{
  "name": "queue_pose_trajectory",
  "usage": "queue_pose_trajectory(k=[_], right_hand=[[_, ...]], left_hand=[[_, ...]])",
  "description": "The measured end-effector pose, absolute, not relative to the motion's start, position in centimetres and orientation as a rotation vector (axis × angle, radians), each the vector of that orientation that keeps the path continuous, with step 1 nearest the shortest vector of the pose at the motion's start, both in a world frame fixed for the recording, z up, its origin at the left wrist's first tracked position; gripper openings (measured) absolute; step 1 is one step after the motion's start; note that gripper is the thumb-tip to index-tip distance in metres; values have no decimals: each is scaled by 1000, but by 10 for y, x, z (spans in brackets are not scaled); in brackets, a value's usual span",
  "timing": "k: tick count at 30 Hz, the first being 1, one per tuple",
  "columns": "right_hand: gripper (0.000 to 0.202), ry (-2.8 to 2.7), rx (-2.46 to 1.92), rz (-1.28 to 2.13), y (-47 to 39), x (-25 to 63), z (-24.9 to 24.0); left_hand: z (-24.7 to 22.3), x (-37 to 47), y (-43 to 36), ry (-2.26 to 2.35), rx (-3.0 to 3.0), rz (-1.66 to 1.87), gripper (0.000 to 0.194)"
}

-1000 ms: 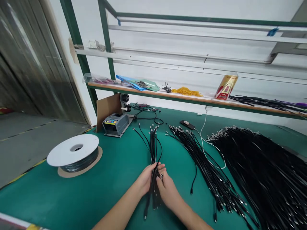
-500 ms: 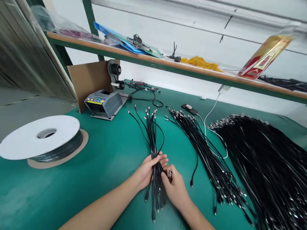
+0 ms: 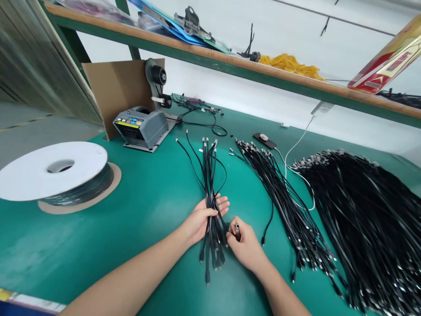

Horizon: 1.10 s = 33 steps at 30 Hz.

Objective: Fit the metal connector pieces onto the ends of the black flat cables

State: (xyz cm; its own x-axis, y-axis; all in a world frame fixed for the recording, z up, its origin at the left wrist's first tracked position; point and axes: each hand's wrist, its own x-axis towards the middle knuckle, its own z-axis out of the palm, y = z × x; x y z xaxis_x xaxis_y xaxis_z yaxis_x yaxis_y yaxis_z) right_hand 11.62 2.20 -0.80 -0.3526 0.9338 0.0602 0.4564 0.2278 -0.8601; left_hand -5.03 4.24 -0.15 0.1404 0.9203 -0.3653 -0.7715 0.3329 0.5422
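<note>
My left hand point(image 3: 198, 220) is palm up under a bundle of black cables point(image 3: 210, 184), its thumb laid across them and its fingertips reaching past on the right. The upper ends of the bundle carry small silvery plugs, and the lower ends fan out below my palm. Just right of the bundle, my right hand point(image 3: 244, 243) is closed in a pinch on one black cable, whose connector point(image 3: 237, 230) with a metal tip shows between thumb and fingers. That cable runs from the bundle to my right hand.
A looser row of cables point(image 3: 279, 193) and a large cable pile point(image 3: 362, 219) lie to the right. A white cord point(image 3: 285, 169) joins a black switch box point(image 3: 265, 140). Leftward are a cable reel point(image 3: 29, 166) and a grey tape dispenser point(image 3: 144, 127). A shelf point(image 3: 210, 57) crosses above.
My right hand has moved slightly right, away from the bundle, with the cable's connector end in its fingers. My left thumb still lies over the bundle. The camera view has tilted lower.
</note>
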Motion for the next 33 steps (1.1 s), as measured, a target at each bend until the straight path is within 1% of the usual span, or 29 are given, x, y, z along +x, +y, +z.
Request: queue_pose_trajectory(k=[4,8,11,15,19,23,25,30,33], right_hand=[[21,-1995,-1210,1000,21,117,-7],[27,-1917,-1195,858,23,119,-8],[30,-1888,-1161,807,22,119,-7],[32,-1989,-1048,846,15,113,-10],[25,-2096,-1017,817,12,108,-17],[18,-2133,-1031,718,16,109,-22],[17,-2128,-1041,668,19,109,-23],[19,-2119,-1055,552,25,102,-25],[18,-2136,-1053,504,29,97,-24]], left_hand=[[-1,-52,43,719,272,1231,48],[0,-52,40,727,312,1210,43],[1,-50,38,737,338,1210,43],[1,-46,36,774,362,1216,45],[2,-45,36,805,373,1193,48],[4,-47,37,794,347,1178,41],[3,-48,37,771,336,1166,40],[1,-50,37,730,340,1137,48],[1,-50,36,724,342,1121,47]])
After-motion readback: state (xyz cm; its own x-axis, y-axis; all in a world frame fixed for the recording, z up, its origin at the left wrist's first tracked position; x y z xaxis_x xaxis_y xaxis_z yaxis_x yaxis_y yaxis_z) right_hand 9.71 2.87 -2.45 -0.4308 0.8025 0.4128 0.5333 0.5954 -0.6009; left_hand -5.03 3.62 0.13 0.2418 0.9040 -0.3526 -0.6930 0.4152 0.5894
